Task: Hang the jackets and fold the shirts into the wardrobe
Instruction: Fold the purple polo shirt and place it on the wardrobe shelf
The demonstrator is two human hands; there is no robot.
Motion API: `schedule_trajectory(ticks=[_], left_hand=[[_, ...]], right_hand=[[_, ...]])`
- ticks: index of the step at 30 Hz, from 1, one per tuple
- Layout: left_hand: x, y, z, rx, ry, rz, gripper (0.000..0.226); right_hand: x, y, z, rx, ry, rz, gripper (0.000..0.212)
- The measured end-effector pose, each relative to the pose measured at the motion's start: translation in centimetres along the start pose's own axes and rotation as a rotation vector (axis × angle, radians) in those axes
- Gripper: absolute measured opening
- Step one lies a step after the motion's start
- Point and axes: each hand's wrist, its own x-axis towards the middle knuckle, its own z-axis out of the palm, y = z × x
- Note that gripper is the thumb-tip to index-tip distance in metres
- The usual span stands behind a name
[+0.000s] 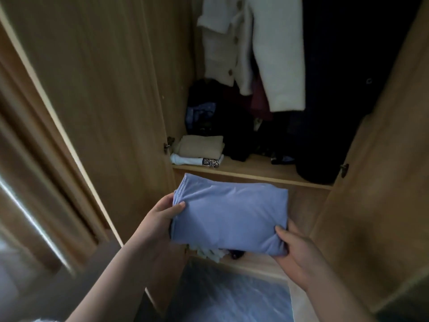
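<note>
Both hands, left hand [162,212] and right hand [294,249], are gripping the short ends of a folded soft blue cotton shirt [229,214], its long axis lying crosswise, hovering before the wooden wardrobe shelf's [255,169] front edge

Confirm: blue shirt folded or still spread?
Folded: the blue shirt is a compact rectangle, left hand and right hand holding opposite ends.
</note>
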Motion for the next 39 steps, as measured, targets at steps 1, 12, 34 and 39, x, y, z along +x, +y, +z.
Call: schedule_trajectory(ticks=[1,12,34,39], left_hand=[[1.7,0.5,0.3,0.007,0.032,0.014,0.031],[23.8,5.7,-4.1,0.174,0.22,0.105,0.047],[50.6,7.3,-5.7,1.493,0.108,0.497,0.062],[51.9,5.9,-5.5,1.683,0.038,0.415,0.075]], right_hand=[[2.1,-0.5,0.3,-0.005,-0.005,-0.005,0.041],[25.9,-2.4,5.4,-0.083,-0.046,0.058,0.035],[53.0,-2.8,9.3,-0.799,0.223,-0.123,0.026],[51.2,-1.8,12.8,-1.666,0.165,-0.828,0.053]])
